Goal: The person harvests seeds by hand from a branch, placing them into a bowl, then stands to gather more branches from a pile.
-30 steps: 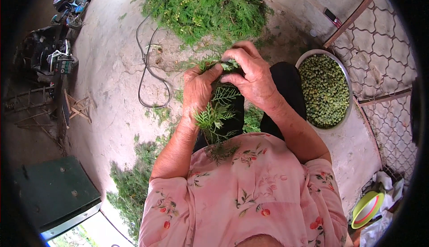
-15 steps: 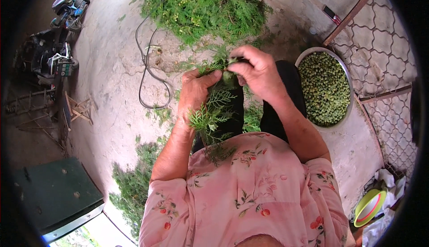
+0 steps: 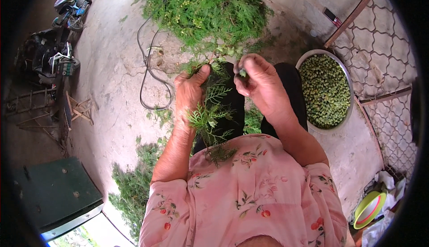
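Observation:
My left hand is closed around a green arborvitae sprig. Its flat, scaly leaves hang down past my wrist toward my shirt, and its upper end carries small pale green cones. To the right of the sprig and apart from it is my right hand, with thumb and fingers curled around a small green cone. Whether more cones lie inside the curled fingers is hidden. Beside my right knee stands a round metal basin filled with picked green cones.
A big heap of arborvitae branches lies ahead of my knees. More cut greenery is at my left. A black cable loops over the concrete floor. At the right are a metal lattice, a phone and a yellow-green bowl.
My right hand has drawn back from the sprig toward the right, with a green cone in its fingers. My left hand has shifted slightly left and still grips the sprig.

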{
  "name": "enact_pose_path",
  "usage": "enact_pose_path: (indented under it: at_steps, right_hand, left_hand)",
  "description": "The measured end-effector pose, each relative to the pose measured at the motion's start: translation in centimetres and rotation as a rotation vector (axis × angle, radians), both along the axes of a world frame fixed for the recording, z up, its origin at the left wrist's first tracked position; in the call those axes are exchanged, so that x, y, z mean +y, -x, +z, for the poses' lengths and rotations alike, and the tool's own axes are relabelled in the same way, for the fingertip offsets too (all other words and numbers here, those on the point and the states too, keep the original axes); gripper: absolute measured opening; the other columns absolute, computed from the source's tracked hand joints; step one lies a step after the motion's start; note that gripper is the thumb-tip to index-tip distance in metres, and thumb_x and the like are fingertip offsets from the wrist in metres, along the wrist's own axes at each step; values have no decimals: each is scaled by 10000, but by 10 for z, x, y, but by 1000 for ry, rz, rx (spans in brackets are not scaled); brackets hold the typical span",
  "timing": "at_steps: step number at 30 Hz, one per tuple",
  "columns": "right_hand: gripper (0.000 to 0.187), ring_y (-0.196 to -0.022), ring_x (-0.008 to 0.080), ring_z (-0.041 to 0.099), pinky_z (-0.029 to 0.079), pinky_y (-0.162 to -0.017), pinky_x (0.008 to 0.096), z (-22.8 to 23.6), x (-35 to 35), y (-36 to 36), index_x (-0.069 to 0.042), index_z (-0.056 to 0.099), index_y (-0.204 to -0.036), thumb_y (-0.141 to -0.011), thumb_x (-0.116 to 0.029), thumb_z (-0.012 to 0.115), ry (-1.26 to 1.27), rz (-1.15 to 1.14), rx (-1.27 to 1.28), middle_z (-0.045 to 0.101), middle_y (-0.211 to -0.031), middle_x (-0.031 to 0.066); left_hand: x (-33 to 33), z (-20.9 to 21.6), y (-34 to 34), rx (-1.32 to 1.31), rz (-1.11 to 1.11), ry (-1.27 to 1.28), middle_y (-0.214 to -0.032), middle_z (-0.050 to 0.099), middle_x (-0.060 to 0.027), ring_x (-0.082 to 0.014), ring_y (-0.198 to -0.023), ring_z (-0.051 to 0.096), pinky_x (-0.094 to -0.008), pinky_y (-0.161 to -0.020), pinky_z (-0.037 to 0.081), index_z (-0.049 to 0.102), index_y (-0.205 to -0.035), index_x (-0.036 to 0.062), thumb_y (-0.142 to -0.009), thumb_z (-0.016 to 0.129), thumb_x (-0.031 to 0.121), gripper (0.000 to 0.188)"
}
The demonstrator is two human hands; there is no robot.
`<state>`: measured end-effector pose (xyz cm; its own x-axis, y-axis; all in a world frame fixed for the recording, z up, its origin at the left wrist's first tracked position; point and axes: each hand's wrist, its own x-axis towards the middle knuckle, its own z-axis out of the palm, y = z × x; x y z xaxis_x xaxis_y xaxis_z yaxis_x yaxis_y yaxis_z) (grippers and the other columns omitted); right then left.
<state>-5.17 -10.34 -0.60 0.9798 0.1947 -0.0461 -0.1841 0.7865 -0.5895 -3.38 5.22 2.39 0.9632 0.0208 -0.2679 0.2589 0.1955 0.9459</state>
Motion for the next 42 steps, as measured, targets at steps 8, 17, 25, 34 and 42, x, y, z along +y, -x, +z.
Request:
enact_pose_path:
  at_steps: [8, 17, 25, 34, 42]
  right_hand:
    - [155, -494, 61, 475, 395, -461, 214, -4, 26, -9, 2, 598, -812, -739, -122, 655, 846, -359, -138, 553, -611, 24]
    - [115, -476, 41, 429, 334, -409, 189, -9, 23, -8, -22, 606, -770, -762, -130, 643, 428, -111, 121, 525, -615, -23]
    - [171, -518, 92, 444, 311, -427, 206, -18, 4, -5, 11, 538, -934, -798, -84, 580, 140, 82, 51, 518, -689, 33]
    - [88, -527, 82, 439, 312, -435, 215, -15, 9, -10, -32, 568, -800, -771, -92, 625, 172, -39, 162, 529, -685, 2]
    - [130, -487, 38, 397, 318, -435, 199, -36, -9, -17, -21, 597, -708, -769, -130, 634, 731, -315, 85, 465, -551, -39]
  left_hand:
    - [-8, -16, 6, -33, 47, -132, -700, 594, -21, -85, -596, 513, -228, -547, 421, 602, -826, 3, -795, 578, 92, 98]
    - [-8, -14, 8, -8, -24, 42, -755, 615, -44, -98, -646, 546, -227, -595, 450, 609, -884, -11, -802, 564, 81, 131]
    - [3, 1, 2, 64, -93, 47, -728, 623, -83, -136, -593, 579, -244, -540, 464, 608, -839, -27, -798, 593, 171, 203]
    - [-8, 7, 6, 186, -46, -23, -737, 622, -65, -131, -594, 565, -238, -555, 442, 605, -851, -10, -777, 614, 144, 171]
    - [7, -2, -1, -27, -89, -145, -704, 622, -64, -123, -555, 554, -242, -540, 442, 613, -807, -11, -778, 606, 168, 182]
